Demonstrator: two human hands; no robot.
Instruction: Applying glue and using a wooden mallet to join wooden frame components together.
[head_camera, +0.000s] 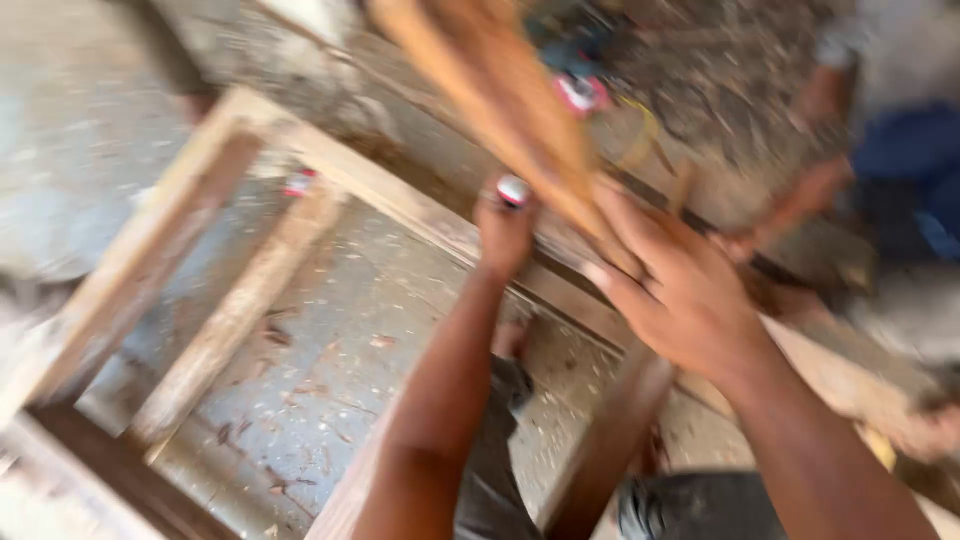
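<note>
The picture is blurred by motion. My left hand (503, 232) is closed around a small object with a white and red tip, held above the far rail of a wooden frame (250, 290). My right hand (672, 285) has its fingers spread and lies against the lower end of an orange-brown wooden board (500, 90) that slants up toward the top of the view. The board crosses over the frame's rail. What lies under my right palm is hidden.
The frame lies on a dusty concrete floor (330, 370) strewn with wood chips. Another person in blue (900, 150) crouches at the right, one hand (800, 205) near the rail. A red and white object (583, 92) lies at the top, and my dark trousers (690, 505) show below.
</note>
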